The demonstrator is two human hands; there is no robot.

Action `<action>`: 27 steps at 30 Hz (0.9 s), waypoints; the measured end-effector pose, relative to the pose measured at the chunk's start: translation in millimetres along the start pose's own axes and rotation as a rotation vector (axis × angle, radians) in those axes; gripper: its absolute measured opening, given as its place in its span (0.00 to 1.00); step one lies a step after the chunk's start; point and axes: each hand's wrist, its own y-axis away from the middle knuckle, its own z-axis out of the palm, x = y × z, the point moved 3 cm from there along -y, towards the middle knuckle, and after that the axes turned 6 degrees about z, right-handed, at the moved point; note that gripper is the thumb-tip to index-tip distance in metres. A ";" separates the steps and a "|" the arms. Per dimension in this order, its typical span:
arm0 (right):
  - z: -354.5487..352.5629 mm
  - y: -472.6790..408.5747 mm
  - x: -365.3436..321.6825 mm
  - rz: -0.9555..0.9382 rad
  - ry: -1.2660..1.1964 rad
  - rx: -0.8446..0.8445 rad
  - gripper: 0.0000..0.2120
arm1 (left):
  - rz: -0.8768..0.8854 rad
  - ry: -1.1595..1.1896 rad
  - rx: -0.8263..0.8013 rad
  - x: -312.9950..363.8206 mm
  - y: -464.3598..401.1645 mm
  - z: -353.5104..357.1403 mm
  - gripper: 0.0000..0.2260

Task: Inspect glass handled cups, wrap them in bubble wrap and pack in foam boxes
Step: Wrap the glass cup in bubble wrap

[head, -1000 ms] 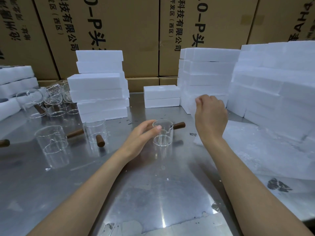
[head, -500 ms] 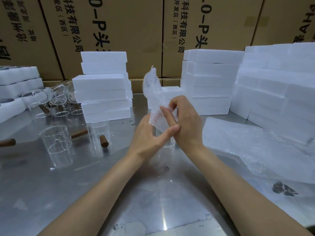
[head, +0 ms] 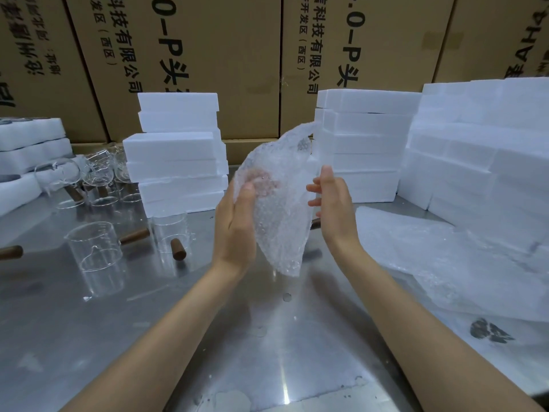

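Note:
A sheet of bubble wrap (head: 279,209) hangs in the air above the steel table (head: 208,337), between my two hands. My left hand (head: 236,230) grips its left side, thumb on the front and fingers behind, showing through the film. My right hand (head: 334,209) is at the sheet's right edge with its fingers straight. The sheet mostly hides a glass cup on the table behind it; only its brown handle tip (head: 315,223) shows. Two more glass cups (head: 95,254) (head: 170,230) with wooden handles stand to the left.
Stacks of white foam boxes stand at the back left (head: 178,156), back middle (head: 365,144) and right (head: 490,150). A pile of bubble wrap sheets (head: 445,257) lies at the right. Several more glass cups (head: 89,179) cluster at the far left. Cardboard cartons (head: 208,55) wall the back.
My left hand left the cup on the table. My right hand drew a bubble wrap sheet from the right pile, and both hands have raised and spread it in front of the cup.

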 end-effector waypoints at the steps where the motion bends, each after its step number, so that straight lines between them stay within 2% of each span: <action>1: 0.2 -3.0 1.7 0.062 0.004 -0.045 0.24 | 0.010 0.009 0.002 -0.1 -0.5 -0.3 0.11; 4: 2.1 -7.4 4.5 0.205 0.067 -0.156 0.38 | 0.033 0.023 0.029 -1.5 -3.7 -4.0 0.14; 6: 1.4 -6.3 8.3 0.272 0.116 -0.176 0.38 | 0.020 0.032 0.064 -4.9 -6.8 -8.6 0.17; 10: -3.0 -4.9 11.6 0.303 0.064 -0.192 0.32 | 0.004 0.045 0.112 -11.4 -11.9 -17.2 0.14; 13: -7.1 -3.7 3.2 0.242 -0.190 -0.168 0.27 | -0.045 0.004 0.129 -12.9 -13.5 -22.4 0.12; 16: -13.5 -6.4 -8.7 0.160 -0.428 -0.147 0.12 | -0.098 -0.080 0.173 -15.4 -17.0 -28.8 0.07; 18: -17.9 -9.0 -13.2 0.163 -0.535 -0.125 0.12 | -0.091 -0.210 0.226 -16.4 -20.2 -35.1 0.05; 20: -20.3 -10.1 -15.2 0.143 -0.588 -0.104 0.10 | -0.069 -0.342 0.264 -17.3 -21.9 -39.4 0.11; 23: -20.9 -10.0 -15.3 0.074 -0.496 -0.010 0.10 | -0.113 -0.436 0.302 -21.0 -17.3 -39.7 0.25; 25: -20.4 -8.2 -14.3 0.045 -0.419 0.058 0.09 | -0.022 -0.496 0.263 -19.6 -12.4 -34.7 0.31; 27: -19.9 -5.3 -14.6 0.014 -0.350 0.111 0.11 | 0.153 -0.577 0.168 -16.1 -8.9 -27.8 0.33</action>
